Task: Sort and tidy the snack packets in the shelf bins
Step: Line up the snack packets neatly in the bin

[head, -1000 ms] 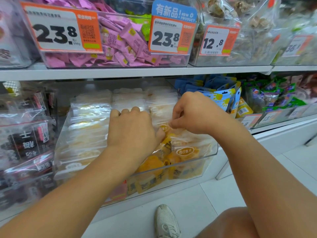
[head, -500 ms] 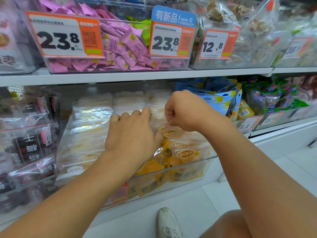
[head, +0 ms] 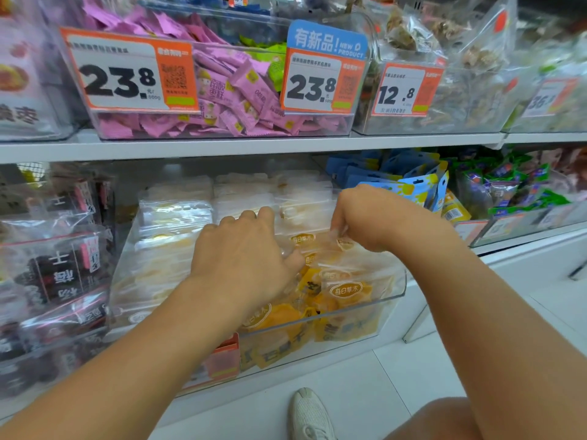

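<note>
A bin (head: 394,296) was set on the lower shelf, with packets (head: 346,292) stacked in rows inside it, and both hands were placed in it: the left hand (head: 244,258) on the middle rows, the right hand (head: 368,217) just right of it. Bagged snacks (head: 57,268) were ranged to its left and pouches (head: 413,182) to its right. On the upper shelf (head: 254,146), a candy bin (head: 222,122) was placed directly above, with another bin (head: 444,122) on its right.

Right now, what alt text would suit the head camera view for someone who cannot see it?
Two bare hands, left hand and right hand, reach into a clear plastic shelf bin of yellow mango snack packets. The right hand pinches a packet top; above sits a bin of pink candy wrappers.
</note>
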{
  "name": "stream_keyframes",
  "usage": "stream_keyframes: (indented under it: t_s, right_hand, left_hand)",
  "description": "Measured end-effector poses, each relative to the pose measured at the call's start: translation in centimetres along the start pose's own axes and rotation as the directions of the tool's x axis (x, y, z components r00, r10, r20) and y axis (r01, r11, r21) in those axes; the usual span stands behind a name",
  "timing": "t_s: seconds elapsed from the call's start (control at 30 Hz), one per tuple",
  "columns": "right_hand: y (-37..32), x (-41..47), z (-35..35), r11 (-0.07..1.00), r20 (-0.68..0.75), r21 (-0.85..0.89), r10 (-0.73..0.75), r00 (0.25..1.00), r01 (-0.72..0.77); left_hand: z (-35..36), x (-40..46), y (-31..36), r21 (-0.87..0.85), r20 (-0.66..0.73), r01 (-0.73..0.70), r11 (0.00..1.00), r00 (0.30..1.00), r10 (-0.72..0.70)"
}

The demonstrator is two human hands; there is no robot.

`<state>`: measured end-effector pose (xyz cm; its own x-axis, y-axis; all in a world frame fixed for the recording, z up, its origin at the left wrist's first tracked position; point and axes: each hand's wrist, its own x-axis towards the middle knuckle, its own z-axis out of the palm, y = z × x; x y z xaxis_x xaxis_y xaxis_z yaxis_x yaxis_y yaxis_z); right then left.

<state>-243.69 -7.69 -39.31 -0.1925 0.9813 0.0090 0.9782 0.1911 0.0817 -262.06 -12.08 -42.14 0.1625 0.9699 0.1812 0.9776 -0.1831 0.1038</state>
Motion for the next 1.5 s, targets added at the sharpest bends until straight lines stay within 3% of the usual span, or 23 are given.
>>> stream_keyframes:
  t_s: [0.07, 0.23, 0.4, 0.53, 0.67, 0.83, 0.97, 1.07, 1.17, 1.27, 1.5]
  right_hand:
    - [0.1, 0.1, -0.4, 1.000, -0.024, 0.018, 0.001, 1.000, 0.000]
    - [1.2, -1.2, -0.5, 0.924, -0.129, 0.376, -0.024, 0.991, 0.071]
    - [0.8, -1.3, -0.1, 0.928, -0.249, 0.362, 0.008, 0.968, 0.085]
    - [0.1, -1.6, 0.6, 0.886, -0.260, 0.447, -0.005, 0.966, 0.125]
    - [2.8, -3.5, -0.8, 0.858, -0.388, 0.490, 0.057, 0.920, 0.154]
    - [6.1, -5.2, 0.5, 0.828, -0.086, 0.550, -0.068, 0.994, 0.104]
    - [6.5, -4.7, 0.6, 0.833, -0.117, 0.545, -0.030, 0.993, 0.089]
    - [6.0, -3.8, 0.8, 0.886, -0.036, 0.461, -0.040, 0.999, 0.052]
    - [5.8, -2.9, 0.6, 0.890, 0.058, 0.457, -0.021, 0.998, -0.008]
    - [5.4, -2.5, 0.1, 0.926, 0.134, 0.378, -0.037, 0.990, -0.016]
    - [3.5, -1.7, -0.1, 0.954, -0.015, 0.298, -0.029, 0.999, 0.032]
  left_hand:
    - [0.0, -0.1, 0.0, -0.035, -0.017, -0.021, 0.999, 1.000, 0.020]
    - [0.6, 0.4, 0.6, -0.186, -0.095, -0.119, 0.975, 0.990, 0.103]
    - [0.9, 1.1, 1.0, -0.352, -0.112, -0.078, 0.933, 0.993, 0.041]
    - [1.4, 1.3, 1.4, -0.328, -0.163, -0.110, 0.938, 0.985, 0.058]
    - [1.5, 1.7, 1.5, -0.357, -0.161, -0.087, 0.930, 0.987, 0.030]
    - [1.2, 1.6, 1.2, -0.395, -0.199, -0.213, 0.894, 0.969, 0.143]
    - [0.6, 1.6, 1.3, -0.392, -0.242, -0.415, 0.821, 0.908, 0.343]
    - [0.5, 2.2, 1.2, -0.291, -0.216, -0.391, 0.873, 0.916, 0.338]
    - [0.5, 2.5, 0.9, -0.297, -0.137, -0.368, 0.881, 0.930, 0.342]
    - [0.7, 2.4, 0.7, -0.278, -0.201, -0.369, 0.887, 0.925, 0.322]
    - [0.9, 1.6, 1.0, -0.181, -0.446, -0.493, 0.851, 0.813, 0.376]
